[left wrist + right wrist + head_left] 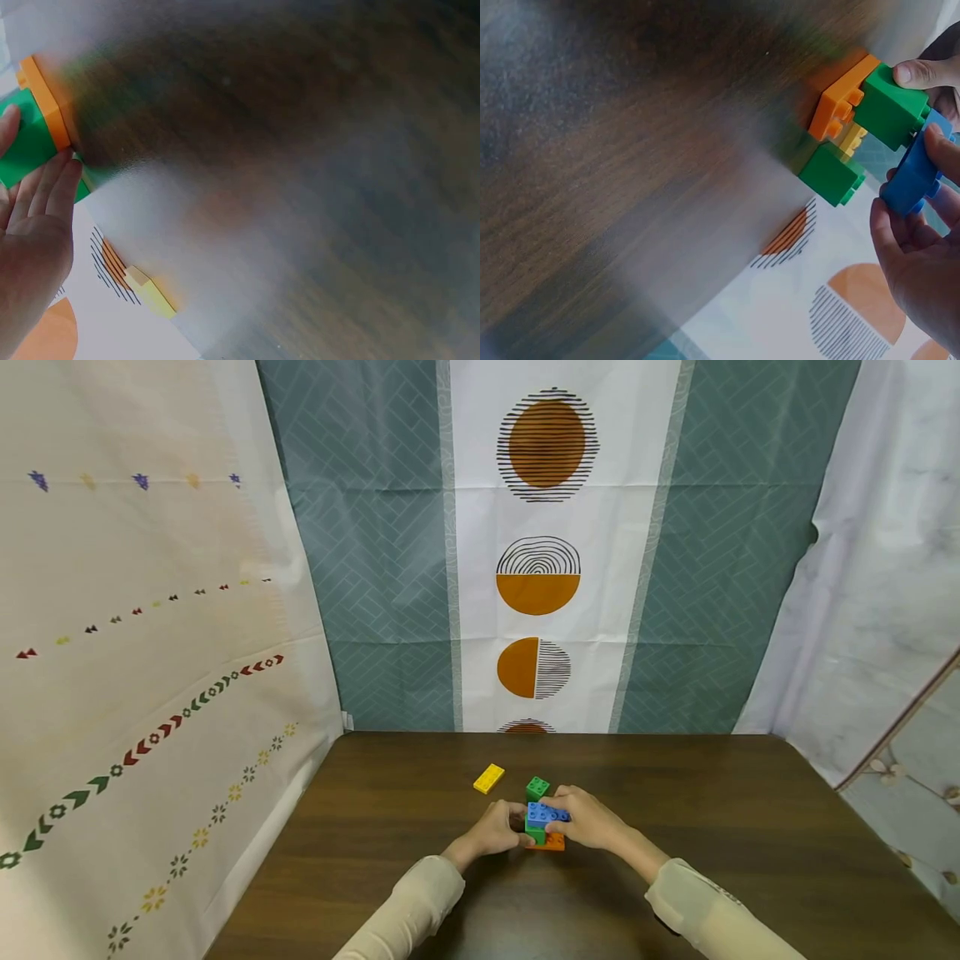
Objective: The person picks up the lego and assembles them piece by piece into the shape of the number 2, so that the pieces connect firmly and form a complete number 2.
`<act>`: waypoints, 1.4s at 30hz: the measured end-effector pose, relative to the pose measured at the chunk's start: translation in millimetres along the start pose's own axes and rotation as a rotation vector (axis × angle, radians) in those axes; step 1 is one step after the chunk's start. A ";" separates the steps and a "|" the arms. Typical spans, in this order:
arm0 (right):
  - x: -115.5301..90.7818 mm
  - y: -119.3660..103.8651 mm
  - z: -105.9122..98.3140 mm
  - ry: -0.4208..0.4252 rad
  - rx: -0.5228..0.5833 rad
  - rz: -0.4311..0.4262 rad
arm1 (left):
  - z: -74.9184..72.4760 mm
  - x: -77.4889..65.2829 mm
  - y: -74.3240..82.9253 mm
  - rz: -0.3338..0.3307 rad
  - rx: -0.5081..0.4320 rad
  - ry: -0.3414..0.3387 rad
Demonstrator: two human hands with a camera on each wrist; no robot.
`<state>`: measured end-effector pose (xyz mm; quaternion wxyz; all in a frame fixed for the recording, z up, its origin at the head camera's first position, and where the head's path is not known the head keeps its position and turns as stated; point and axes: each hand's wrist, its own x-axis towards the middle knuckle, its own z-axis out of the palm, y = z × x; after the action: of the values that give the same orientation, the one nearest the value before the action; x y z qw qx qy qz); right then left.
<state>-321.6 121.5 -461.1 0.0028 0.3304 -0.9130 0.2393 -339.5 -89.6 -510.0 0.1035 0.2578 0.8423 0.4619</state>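
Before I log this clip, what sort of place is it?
Probably a makeshift recording booth, not a lived-in room: a dark wooden table hemmed in by hung printed curtains, with only toy bricks on it, such as the yellow brick.

The head view is evenly and softly lit, bright on the curtains and dimmer on the dark table, which shows a faint sheen. Shadows are weak, only a soft dark patch under the hands. Straight lines bow slightly toward the edges, a wide-lens distortion, and the corners stretch. Both wrist views are much poorer: the tabletop is smeared and out of focus, with a pale hazy glare band running diagonally across it. Only the bricks and fingers near the frame edge look fairly sharp, with saturated colours.
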 end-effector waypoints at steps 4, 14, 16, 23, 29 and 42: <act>0.5 2.2 0.6 -0.007 0.009 -0.004 | 0.0 0.2 1.1 -0.001 0.022 0.003; 2.3 4.5 2.2 -0.030 0.034 -0.003 | 0.5 0.8 1.4 -0.020 0.036 0.009; 2.6 4.1 1.9 -0.034 0.038 -0.003 | 0.8 0.9 1.1 -0.018 0.038 0.012; 7.3 -2.3 -1.3 -0.071 0.048 0.011 | -1.7 0.4 -0.4 -0.017 0.021 0.005; 10.9 -6.8 -4.4 -0.098 0.047 0.033 | -4.4 1.3 1.5 -0.033 0.038 -0.003; 7.6 0.4 1.5 -0.088 0.090 0.065 | -1.1 3.3 0.8 -0.031 0.020 -0.009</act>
<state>-327.6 116.5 -461.4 -0.0599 0.3106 -0.9108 0.2652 -342.5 -88.4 -508.5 0.1118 0.2477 0.8505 0.4504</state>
